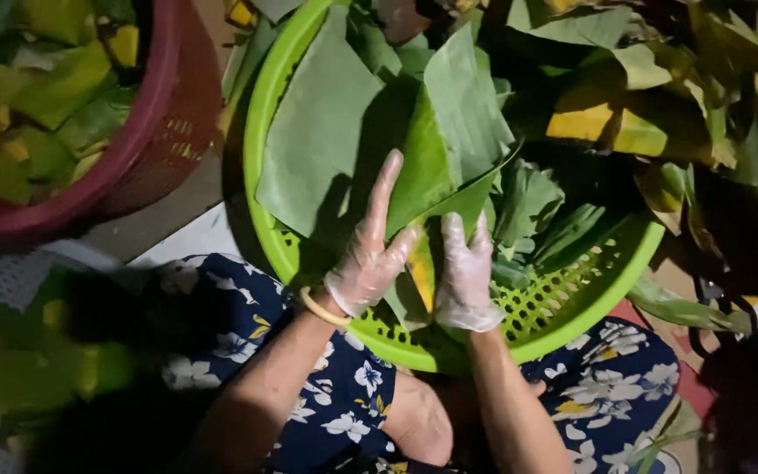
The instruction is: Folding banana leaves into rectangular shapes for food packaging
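Leaf [449, 140] stands between your two hands over the green basket [572, 307], a broad green one folded along its middle, its point down near your palms and a yellowed strip showing at its lower edge; your left hand [370, 254], in a thin clear glove, lies against the leaf's left side with the fingers stretched out straight and the palm open, pressing rather than gripping; a yellow band [319, 309] sits at that wrist; your right hand [467, 276], gloved the same way, has its fingers up along the leaf's lower right edge, closed lightly on the fold; more green leaves [318, 132] lie flat inside the basket just behind; a red basket [164, 132] with yellow-green leaves stands to the left, just beside the green one; loose leaves are heaped at the upper right; your lap in dark blue flowered cloth [344, 386] is under the basket's near rim
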